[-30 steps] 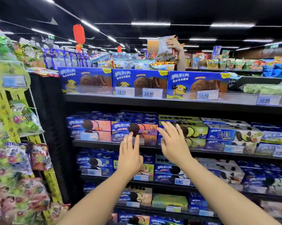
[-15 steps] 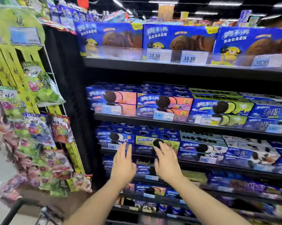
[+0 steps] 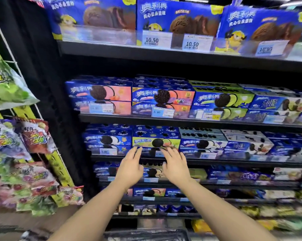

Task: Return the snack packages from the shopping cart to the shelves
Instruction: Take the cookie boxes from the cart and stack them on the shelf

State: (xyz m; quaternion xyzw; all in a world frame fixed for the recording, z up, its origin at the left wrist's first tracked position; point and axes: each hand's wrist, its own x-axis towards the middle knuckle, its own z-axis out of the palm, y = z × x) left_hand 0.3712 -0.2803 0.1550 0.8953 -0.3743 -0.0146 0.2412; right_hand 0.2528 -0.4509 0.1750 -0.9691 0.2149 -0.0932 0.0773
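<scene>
Lowered, our left hand (image 3: 130,168) and right hand (image 3: 176,166) spread empty at the shelf (image 3: 216,161) edge; the green box (image 3: 143,142) looks light and stiff, so grip its ends.

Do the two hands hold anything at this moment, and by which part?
Nothing is held. The left hand and the right hand are open, fingers straight, near the green-fronted cookie box.

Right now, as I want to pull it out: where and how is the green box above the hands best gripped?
Probably from the front, with fingers hooked over the top front edge of the green box. It lies flat with its long face outward, blue boxes sit tight against both ends, and only its top looks free.
</scene>
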